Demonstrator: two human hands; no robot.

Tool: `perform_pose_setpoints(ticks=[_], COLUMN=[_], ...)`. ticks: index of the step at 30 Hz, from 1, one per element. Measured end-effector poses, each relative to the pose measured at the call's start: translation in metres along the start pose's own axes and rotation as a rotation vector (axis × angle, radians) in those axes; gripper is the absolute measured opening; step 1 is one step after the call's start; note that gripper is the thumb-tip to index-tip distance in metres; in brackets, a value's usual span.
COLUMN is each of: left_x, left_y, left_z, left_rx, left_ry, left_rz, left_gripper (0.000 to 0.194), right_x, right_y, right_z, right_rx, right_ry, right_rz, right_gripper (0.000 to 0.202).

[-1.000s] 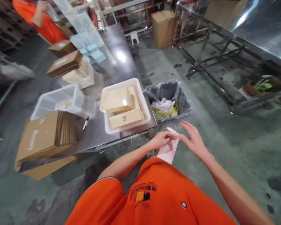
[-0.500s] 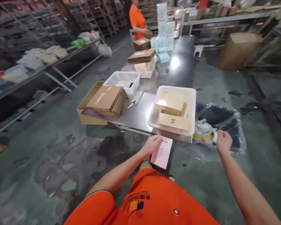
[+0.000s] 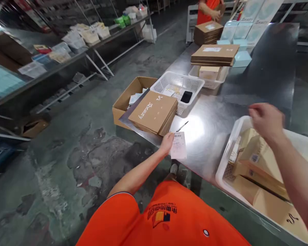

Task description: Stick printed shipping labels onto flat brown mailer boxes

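My left hand (image 3: 167, 142) pinches a printed paper slip (image 3: 178, 146) by its left edge, just above the near edge of the metal table (image 3: 204, 150). A stack of flat brown cardboard boxes (image 3: 154, 112) lies right beyond that hand, with a pen (image 3: 182, 126) beside it. My right hand (image 3: 267, 119) is raised over the far left side of a white plastic bin (image 3: 224, 171). Its fingers are curled in, and what they hold, if anything, is hidden. Inside the bin lie several tan boxes (image 3: 263, 160).
A white basket (image 3: 199, 83) holding a black phone (image 3: 186, 97) stands behind the cardboard stack. An open carton (image 3: 118, 111) sits at the table's left. Farther back are more flat boxes (image 3: 215, 53), pale blue boxes (image 3: 242, 58) and a co-worker (image 3: 207, 12) in orange. Shelving runs along the left.
The view has swung left and nearer the table. My right hand has left the lined waste bin and a white thing there, and is now over the plastic bin. My left hand still holds the slip.
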State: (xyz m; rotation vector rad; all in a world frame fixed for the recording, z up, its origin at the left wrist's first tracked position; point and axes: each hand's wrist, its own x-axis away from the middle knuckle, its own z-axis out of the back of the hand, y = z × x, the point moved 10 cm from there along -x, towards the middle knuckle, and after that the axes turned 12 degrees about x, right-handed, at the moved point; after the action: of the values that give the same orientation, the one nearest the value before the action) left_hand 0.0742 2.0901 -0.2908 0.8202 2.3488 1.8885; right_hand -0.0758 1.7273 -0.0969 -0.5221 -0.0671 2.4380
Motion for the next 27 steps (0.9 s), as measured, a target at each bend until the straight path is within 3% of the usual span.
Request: perform_pose_setpoints(ticks=[2, 5, 8, 10, 12, 15, 19, 24, 27], left_x=[-0.034, -0.075, -0.107, -0.122, -0.133, -0.151, -0.201, -0.31, -0.367], left_y=[0.025, 0.053, 0.064, 0.063, 0.056, 0.053, 0.084, 0.149, 0.176], left_z=[0.015, 0.03, 0.04, 0.041, 0.034, 0.019, 0.009, -0.007, -0.039], left_rx=[0.024, 0.077, 0.112, 0.098, 0.053, -0.032, -0.115, -0.267, -0.396], left_ry=[0.028, 0.053, 0.1, 0.12, 0.093, 0.037, 0.071, 0.15, 0.095], left_rz=[-0.031, -0.062, -0.078, -0.074, -0.034, 0.0, -0.108, -0.223, -0.225], left_gripper=[0.017, 0.015, 0.016, 0.013, 0.006, 0.004, 0.004, 0.013, 0.015], right_x=[-0.028, -0.023, 0.018, 0.028, 0.014, -0.016, -0.029, 0.016, 0.05], right_y=[-0.084, -0.174, -0.235, -0.256, -0.255, -0.234, -0.196, -0.181, -0.177], right_z=[-0.052, -0.139, -0.206, -0.226, -0.235, -0.243, -0.268, -0.312, -0.325], right_rx=[-0.1, -0.411, -0.782, -0.879, -0.875, -0.829, -0.669, -0.384, -0.224], right_ry=[-0.159, -0.523, -0.965, -1.05, -0.942, -0.765, -0.677, -0.74, -0.796], right_rz=[0.086, 0.069, -0.02, -0.033, -0.062, -0.116, -0.156, -0.109, -0.12], right_gripper=[0.024, 0.017, 0.02, 0.021, 0.023, 0.025, 0.024, 0.022, 0.025])
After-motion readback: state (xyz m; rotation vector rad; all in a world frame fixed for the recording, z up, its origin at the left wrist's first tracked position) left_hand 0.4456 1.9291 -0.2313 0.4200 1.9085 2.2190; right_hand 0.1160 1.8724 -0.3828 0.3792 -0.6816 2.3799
